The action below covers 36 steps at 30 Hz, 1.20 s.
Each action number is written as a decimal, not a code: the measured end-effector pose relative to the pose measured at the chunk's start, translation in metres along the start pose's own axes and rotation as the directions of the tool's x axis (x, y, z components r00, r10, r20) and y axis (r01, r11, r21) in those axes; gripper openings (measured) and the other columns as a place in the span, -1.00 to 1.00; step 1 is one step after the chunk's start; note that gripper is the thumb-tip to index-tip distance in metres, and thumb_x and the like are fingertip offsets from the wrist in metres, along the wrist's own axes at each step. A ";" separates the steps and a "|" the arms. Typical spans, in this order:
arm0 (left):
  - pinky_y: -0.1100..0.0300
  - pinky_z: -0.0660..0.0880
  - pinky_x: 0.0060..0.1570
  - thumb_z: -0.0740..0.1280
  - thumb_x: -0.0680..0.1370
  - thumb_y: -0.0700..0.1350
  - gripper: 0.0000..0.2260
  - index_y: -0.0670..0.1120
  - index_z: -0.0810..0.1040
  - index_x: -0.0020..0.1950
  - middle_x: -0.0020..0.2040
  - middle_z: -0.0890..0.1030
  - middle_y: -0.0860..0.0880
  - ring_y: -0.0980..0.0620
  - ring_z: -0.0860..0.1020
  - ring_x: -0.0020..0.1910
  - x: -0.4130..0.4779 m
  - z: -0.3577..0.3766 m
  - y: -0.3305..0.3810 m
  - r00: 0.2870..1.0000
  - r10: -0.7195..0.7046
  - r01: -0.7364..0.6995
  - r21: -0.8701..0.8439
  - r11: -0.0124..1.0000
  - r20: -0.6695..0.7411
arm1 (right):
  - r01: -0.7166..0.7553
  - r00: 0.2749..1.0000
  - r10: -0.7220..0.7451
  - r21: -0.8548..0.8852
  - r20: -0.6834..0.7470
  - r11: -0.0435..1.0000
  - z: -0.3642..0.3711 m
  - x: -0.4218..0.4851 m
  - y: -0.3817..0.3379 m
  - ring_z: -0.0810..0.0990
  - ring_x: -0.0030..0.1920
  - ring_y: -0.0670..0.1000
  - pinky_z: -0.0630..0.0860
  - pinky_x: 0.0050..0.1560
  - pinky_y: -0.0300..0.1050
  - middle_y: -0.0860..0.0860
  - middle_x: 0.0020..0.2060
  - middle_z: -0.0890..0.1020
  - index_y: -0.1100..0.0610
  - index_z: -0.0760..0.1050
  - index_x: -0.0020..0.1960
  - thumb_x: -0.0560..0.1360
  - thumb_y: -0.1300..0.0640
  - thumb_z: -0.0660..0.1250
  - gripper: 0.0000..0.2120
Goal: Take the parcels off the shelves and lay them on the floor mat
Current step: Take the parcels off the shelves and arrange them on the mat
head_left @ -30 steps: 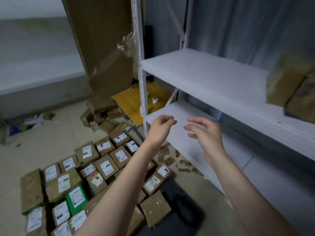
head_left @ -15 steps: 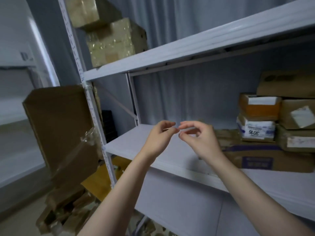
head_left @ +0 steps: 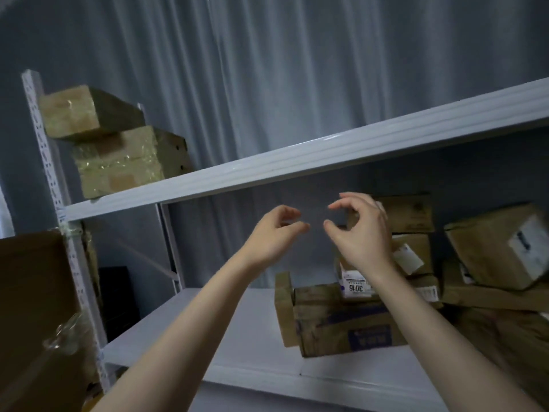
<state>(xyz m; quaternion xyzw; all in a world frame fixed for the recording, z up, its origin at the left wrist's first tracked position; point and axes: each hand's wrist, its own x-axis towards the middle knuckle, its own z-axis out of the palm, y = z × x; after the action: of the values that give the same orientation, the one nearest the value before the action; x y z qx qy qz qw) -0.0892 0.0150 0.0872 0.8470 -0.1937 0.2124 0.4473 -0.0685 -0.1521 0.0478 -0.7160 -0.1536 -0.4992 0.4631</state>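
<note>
View up into a white metal rack (head_left: 47,162). The middle shelf (head_left: 237,331) crosses the lower half of the scene. Two bare arms reach up in front of it. The left hand (head_left: 273,236) and right hand (head_left: 364,236) hover above the shelf board, close together but not touching. Neither grasps anything, and the fingers (head_left: 344,203) of both are loosely curled and released.

The parcels (head_left: 413,215) are piled on the right part of this shelf. A long box (head_left: 350,325) with blue print lies at the bottom, with a small box (head_left: 283,307) standing on end against its left end. A labelled box (head_left: 355,285) sits on top, and more are stacked behind the right hand. A tilted box (head_left: 499,245) leans further right. Two taped boxes (head_left: 118,165) sit on the board above the middle shelf, at its left end. The floor mat is out of view.

The step in hand appears to be the reach for a parcel. The next move probably calls for spreading both hands round a box on top of the pile, since pulling a lower one could topple the rest.
</note>
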 end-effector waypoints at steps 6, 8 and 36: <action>0.14 0.47 0.18 0.36 0.56 -0.03 -0.60 -0.11 0.46 0.37 0.30 0.52 -0.03 0.04 0.50 0.23 0.042 0.045 0.018 0.998 0.036 -0.038 0.037 0.999 0.041 | -0.133 0.990 0.111 -0.311 -0.088 0.941 -0.032 0.038 0.051 0.34 0.39 0.12 0.37 0.34 0.03 0.06 0.34 0.46 0.06 0.47 0.30 0.36 -0.03 0.52 -0.44; 0.18 0.45 0.11 0.37 0.55 -0.02 -0.59 -0.11 0.46 0.37 0.29 0.53 -0.04 0.03 0.50 0.21 0.055 0.056 0.019 0.998 0.038 -0.040 0.051 0.998 0.044 | -0.197 0.980 0.179 -0.387 -0.084 0.901 -0.040 0.049 0.070 0.29 0.42 0.16 0.38 0.35 0.12 0.10 0.39 0.42 0.07 0.40 0.38 0.35 -0.10 0.52 -0.33; 0.06 0.50 0.00 0.32 0.54 0.16 -0.55 -0.11 0.45 0.29 0.12 0.57 -0.08 -0.04 0.55 0.05 0.151 0.179 -0.023 0.957 -0.277 0.233 -0.340 0.911 -0.086 | -0.298 0.945 0.325 -0.297 0.044 0.907 -0.060 0.079 0.157 0.47 0.30 0.19 0.39 0.14 -0.03 0.11 0.34 0.42 0.06 0.38 0.41 0.39 -0.21 0.46 -0.32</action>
<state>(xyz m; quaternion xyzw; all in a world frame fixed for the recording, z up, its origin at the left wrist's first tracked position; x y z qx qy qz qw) 0.0820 -0.1445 0.0612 0.7634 -0.0837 0.1728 0.6168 0.0407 -0.3023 0.0399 -0.8130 0.0153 -0.4023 0.4208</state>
